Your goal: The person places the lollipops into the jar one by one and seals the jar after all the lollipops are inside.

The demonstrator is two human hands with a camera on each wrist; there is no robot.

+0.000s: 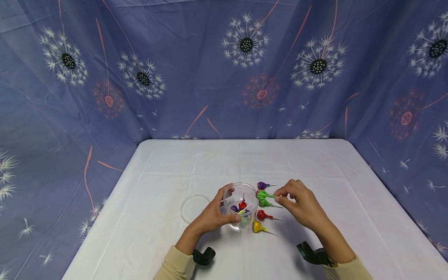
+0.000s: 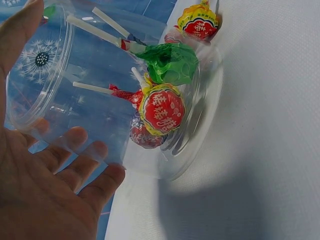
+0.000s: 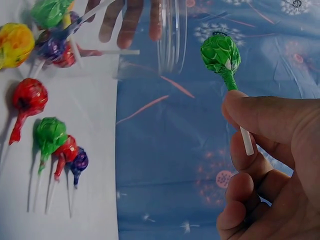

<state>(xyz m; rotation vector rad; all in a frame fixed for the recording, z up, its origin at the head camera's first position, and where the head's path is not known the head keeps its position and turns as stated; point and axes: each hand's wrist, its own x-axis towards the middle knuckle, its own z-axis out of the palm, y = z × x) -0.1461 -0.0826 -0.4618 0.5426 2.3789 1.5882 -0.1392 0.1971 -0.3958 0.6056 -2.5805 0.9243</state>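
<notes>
My left hand [image 1: 213, 214] grips a clear plastic jar [image 1: 241, 183], thumb on the near side and fingers round the far side. Several wrapped lollipops lie inside, among them a yellow-and-red one [image 2: 162, 110] and a green one [image 2: 172, 65]. To the jar's right, my right hand [image 1: 301, 203] pinches the white stick of a green lollipop [image 3: 220, 54], its head up, near the jar's rim. Below it on the table lie a purple lollipop [image 1: 262, 186], another green one [image 1: 264, 203], two red ones [image 3: 30, 95] [image 3: 66, 150] and a yellow one [image 1: 258, 226].
A clear round lid [image 1: 182, 210] lies on the white table [image 1: 168, 171] left of the jar, partly behind my left hand. Blue cloth [image 1: 196, 70] with dandelion prints hangs behind and along both sides of the table.
</notes>
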